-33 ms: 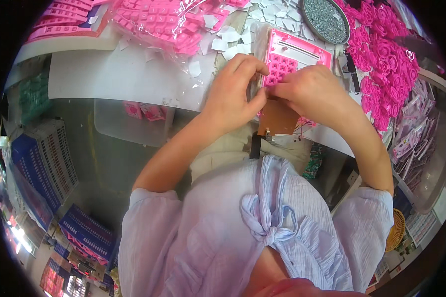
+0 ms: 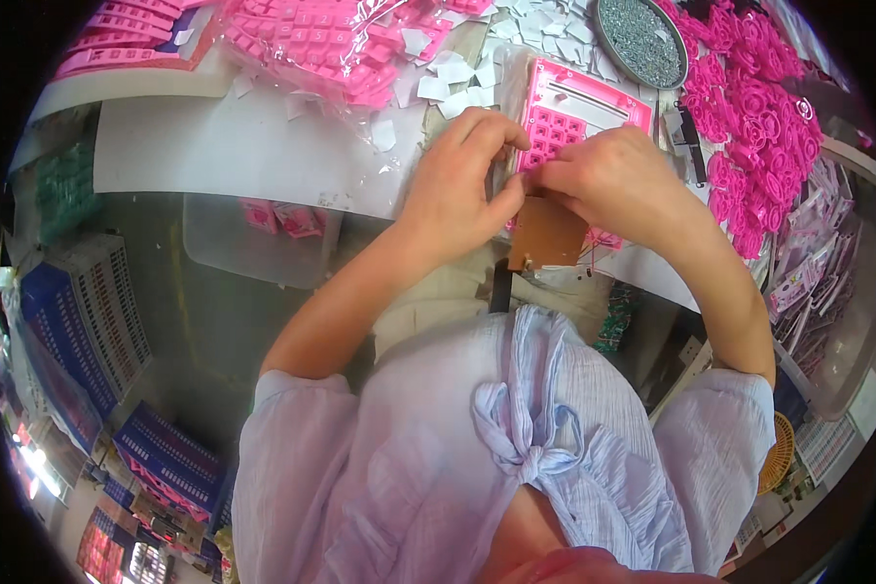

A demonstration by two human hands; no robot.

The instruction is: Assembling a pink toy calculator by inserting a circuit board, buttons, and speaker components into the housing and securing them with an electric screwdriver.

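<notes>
At the tabletop's near edge, a flat brown board lies under a pink keypad panel of moulded square buttons. The left hand and right hand meet over it, fingertips pinched together on something too small to make out.

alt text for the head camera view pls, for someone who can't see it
Seen from above, a person's left hand and right hand meet over a pink calculator shell at the edge of a white table, pinching something small that cannot be made out. A brown board sits just below the hands, with pink flower-shaped parts piled to the right.
</notes>
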